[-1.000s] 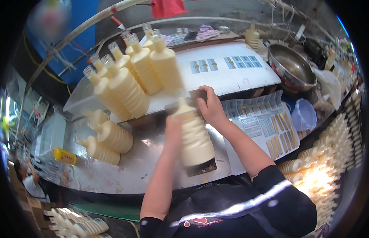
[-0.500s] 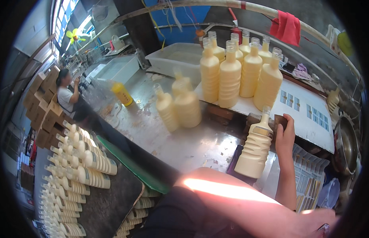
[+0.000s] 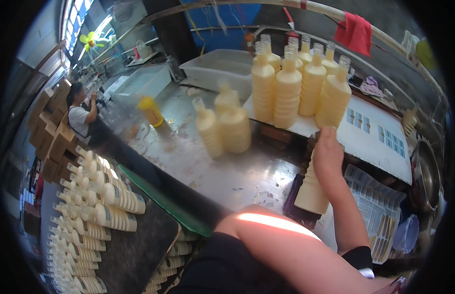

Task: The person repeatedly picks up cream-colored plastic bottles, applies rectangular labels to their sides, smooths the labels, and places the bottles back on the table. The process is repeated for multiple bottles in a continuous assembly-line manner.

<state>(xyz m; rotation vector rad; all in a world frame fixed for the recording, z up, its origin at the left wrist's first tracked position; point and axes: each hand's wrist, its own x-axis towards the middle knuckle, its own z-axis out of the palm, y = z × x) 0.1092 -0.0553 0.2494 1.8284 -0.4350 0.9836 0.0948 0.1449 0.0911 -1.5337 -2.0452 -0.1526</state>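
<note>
My right hand is closed around the neck of a cream-coloured bottle with a ribbed body. This bottle leans in a dark rest padded with purple cloth at the bench edge, and my hand covers its upper part. In the foreground a bare limb, seemingly my left forearm, crosses towards the lower right. My left hand lies at the dark rim there, its fingers hidden. Just beyond my right hand, several similar cream bottles with clear necks stand upright on a white board.
Three blurred cream bottles and a yellow canister stand on the metal bench. White tubs sit behind. Many bottles crowd a lower surface at left. Label sheets lie right. A person works at far left.
My right hand has moved from beside the bottle onto its neck, covering the label on its upper body. The view has shifted slightly.
</note>
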